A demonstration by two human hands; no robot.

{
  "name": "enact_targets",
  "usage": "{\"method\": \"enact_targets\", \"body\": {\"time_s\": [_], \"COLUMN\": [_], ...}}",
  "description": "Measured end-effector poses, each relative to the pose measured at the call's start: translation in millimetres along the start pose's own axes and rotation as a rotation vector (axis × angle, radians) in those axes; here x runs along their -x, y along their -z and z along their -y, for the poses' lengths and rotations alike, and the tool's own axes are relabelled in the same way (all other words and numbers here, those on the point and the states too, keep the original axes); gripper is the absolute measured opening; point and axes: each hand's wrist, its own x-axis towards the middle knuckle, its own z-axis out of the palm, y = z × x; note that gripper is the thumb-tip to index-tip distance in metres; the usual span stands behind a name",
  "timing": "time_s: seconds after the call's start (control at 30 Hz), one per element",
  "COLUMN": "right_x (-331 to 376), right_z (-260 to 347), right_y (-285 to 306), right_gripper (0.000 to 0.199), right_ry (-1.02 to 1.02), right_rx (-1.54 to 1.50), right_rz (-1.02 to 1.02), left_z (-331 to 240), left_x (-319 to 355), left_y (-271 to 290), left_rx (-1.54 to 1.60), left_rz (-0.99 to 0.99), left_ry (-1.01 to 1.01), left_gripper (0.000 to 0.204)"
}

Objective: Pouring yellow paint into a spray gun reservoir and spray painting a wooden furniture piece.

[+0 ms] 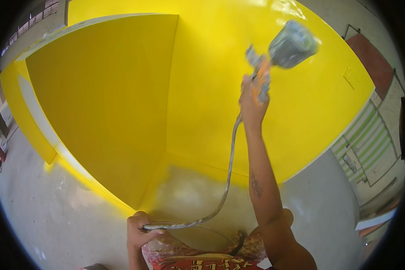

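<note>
My right hand [254, 101] is wrapped round the handle of a paint spray gun [262, 74], raised at arm's length before a glossy yellow panel [207, 90]. A grey, paint-smeared cup [293, 45] sits tilted on the gun; both are slightly blurred. From the gun's handle a grey hose [231, 166] hangs down and curves left to my left hand [141, 229]. Those fingers are closed round the hose, low in front of my body. Left of the panel, a darker yellow panel [108, 99] meets it at an inner corner.
Grey concrete floor [319, 216] lies below, with yellow overspray along the panels' lower edges. A narrow yellow and white edge [40, 117] runs down the left. At the right are a green-and-white striped panel [369, 139] and a dark red board [371, 63].
</note>
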Motion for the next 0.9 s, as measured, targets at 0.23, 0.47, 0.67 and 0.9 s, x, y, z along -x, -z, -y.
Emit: {"method": "enact_targets", "body": {"time_s": [0.23, 0.47, 0.67, 0.9], "right_x": [141.2, 231.2, 204.8, 62.4], "right_z": [-127.3, -203.4, -186.4, -69.1], "right_y": [41.5, 49.0, 37.6, -23.3], "right_gripper": [0.029, 0.032, 0.032, 0.024], "right_ry": [-0.433, -0.754, -0.654, -0.213], "right_rx": [0.120, 0.366, 0.343, 0.049], "right_rz": [0.311, 0.571, 0.524, 0.251], "left_z": [-29.2, -22.8, -24.2, -28.5], "left_x": [3.8, 11.0, 16.1, 5.5], "left_y": [14.5, 20.3, 29.4, 26.0], "left_rx": [0.060, 0.024, -0.003, 0.136], "left_rz": [-0.041, -0.089, -0.083, 0.016], "left_ry": [0.179, 0.157, 0.164, 0.182], "left_gripper": [0.059, 0.070, 0.069, 0.061]}}
